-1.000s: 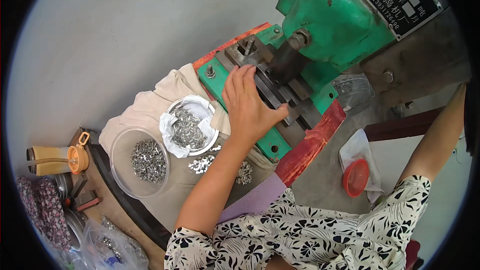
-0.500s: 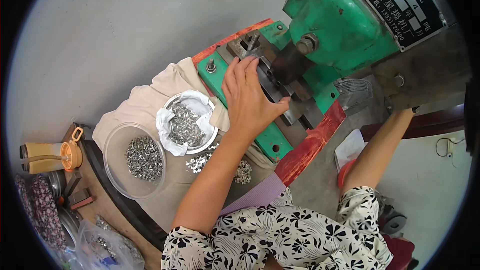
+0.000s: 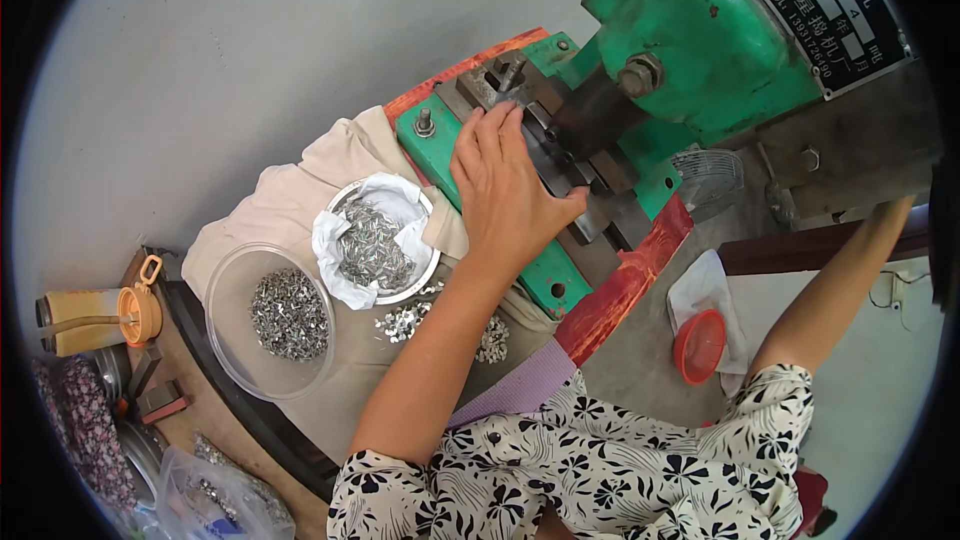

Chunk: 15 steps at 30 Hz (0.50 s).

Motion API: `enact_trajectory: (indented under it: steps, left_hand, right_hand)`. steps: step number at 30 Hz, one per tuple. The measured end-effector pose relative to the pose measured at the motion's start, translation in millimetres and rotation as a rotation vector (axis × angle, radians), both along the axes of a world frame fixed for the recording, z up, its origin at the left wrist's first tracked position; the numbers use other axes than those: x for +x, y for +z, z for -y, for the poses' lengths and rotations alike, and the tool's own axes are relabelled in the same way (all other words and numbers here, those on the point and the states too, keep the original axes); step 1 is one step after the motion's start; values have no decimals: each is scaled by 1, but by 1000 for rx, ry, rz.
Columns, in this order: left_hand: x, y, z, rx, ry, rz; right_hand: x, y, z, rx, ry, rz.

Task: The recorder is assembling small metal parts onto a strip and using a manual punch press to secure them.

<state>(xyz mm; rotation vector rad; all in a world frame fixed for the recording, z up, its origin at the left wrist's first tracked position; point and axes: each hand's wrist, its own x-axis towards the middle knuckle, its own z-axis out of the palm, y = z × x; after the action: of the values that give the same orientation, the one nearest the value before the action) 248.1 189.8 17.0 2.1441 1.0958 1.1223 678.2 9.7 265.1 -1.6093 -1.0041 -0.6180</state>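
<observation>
My left hand (image 3: 510, 195) lay flat, fingers (image 3: 488, 135) together and stretched forward, holding nothing, on the dark steel die block (image 3: 560, 165) of the green cast-iron press machine (image 3: 700, 50). The fingertips reached the block's far end, beside a grey bolt (image 3: 424, 122) standing on the machine's green base plate (image 3: 545, 275); my thumb pointed right, toward the dark ram (image 3: 595, 115) hanging just above the die. My right arm (image 3: 840, 280) stretched out to the right, past the machine's body, and the right hand was hidden behind the edge of the frame, so I could not tell its grip.

Just left of my forearm, a round metal bowl lined with white paper (image 3: 375, 240) held a heap of small silvery metal pieces (image 3: 370, 250). Beside it, nearer the left, a clear round plastic tub (image 3: 270, 325) carried another pile of the same pieces. More lay loose (image 3: 405, 320) on the beige cloth (image 3: 300, 190) that covered the tabletop, close under my forearm. A red-painted rail (image 3: 625, 285) ran along the front of the base plate. Farther left stood an amber plastic bottle with an orange cap (image 3: 95, 318). On the grey floor to the right, a small red plastic bowl (image 3: 698, 345) rested on a white rag (image 3: 705, 290).
</observation>
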Motion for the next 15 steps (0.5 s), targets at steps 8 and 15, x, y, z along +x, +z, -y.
enact_trajectory:
  steps: [8, 15]
  left_hand:
    - [0, -4, -3, -48, -26, 66]
    - [-3, -2, -4, -36, -6, 38]
  right_hand:
    - [270, 109, 131, 16, 43, 55]
    - [-250, -60, -109, 95, 127, -5]
